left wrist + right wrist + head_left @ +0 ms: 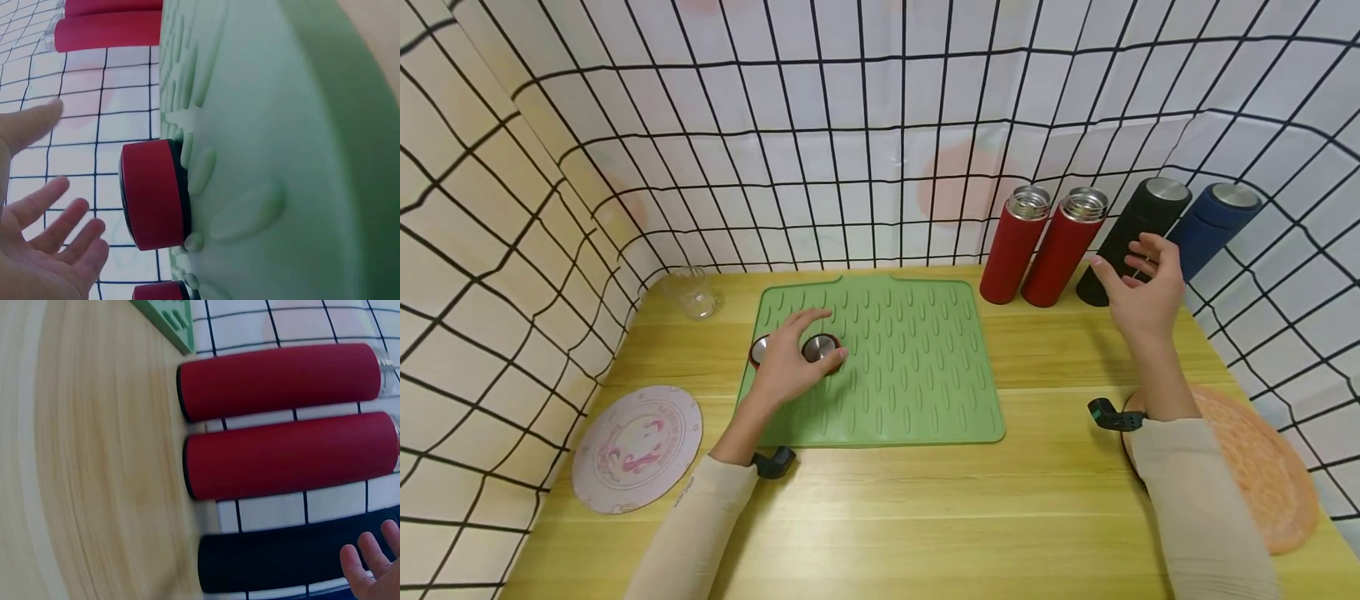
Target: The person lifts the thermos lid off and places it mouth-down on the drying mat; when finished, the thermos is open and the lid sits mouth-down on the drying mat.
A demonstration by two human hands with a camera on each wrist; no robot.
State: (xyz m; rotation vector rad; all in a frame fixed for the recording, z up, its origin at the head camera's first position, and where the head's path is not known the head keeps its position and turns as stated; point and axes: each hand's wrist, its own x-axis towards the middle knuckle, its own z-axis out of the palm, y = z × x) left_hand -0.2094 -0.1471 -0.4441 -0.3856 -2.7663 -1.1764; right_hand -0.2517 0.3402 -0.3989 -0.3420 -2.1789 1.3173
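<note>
My left hand [785, 363] is over the left part of a green mat [917, 358], thumb and fingers spread apart with nothing between them. Two red bottle lids [155, 195] with steel tops lie on that mat; in the head view the hand partly covers them. In the left wrist view the fingers stand clear of the nearer lid. Two red bottles [1011, 258] without lids stand upright behind the mat's right side, their steel necks bare. My right hand [1148, 292], fingers loosely bent and empty, is in front of a black bottle [1142, 212] with its lid on.
A blue bottle [1213, 221], lidded, stands to the right of the black one. At the back left is a clear glass [696, 300]. A round unicorn placemat [638, 448] lies left, an orange round mat [1262, 475] right under my forearm. Black wire grid walls [865, 129] enclose the table.
</note>
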